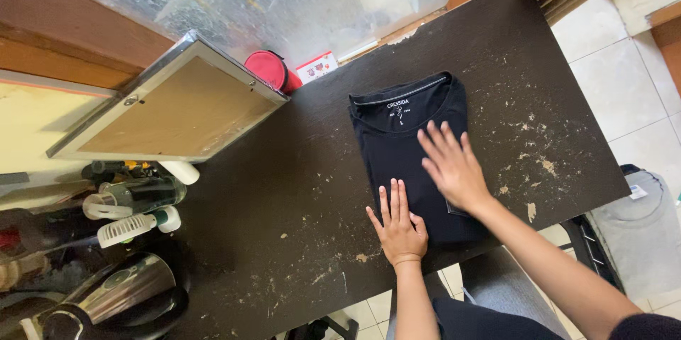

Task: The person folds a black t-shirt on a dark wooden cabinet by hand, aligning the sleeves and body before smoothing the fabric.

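Note:
A black t-shirt (397, 134), folded into a narrow rectangle with its collar pointing away from me, lies on a dark worn table (284, 198). My left hand (399, 228) lies flat on the shirt's near left corner, fingers together. Palm down and with its fingers spread, my right hand (451, 166) presses on the middle of the shirt. Neither hand grips anything.
A framed board (170, 109) leans at the table's back left, with a red round case (269, 70) beside it. Bottles, a small white fan (135, 226) and a steel kettle (120, 290) crowd the left. Folded grey clothes (635, 226) sit off the table's right edge.

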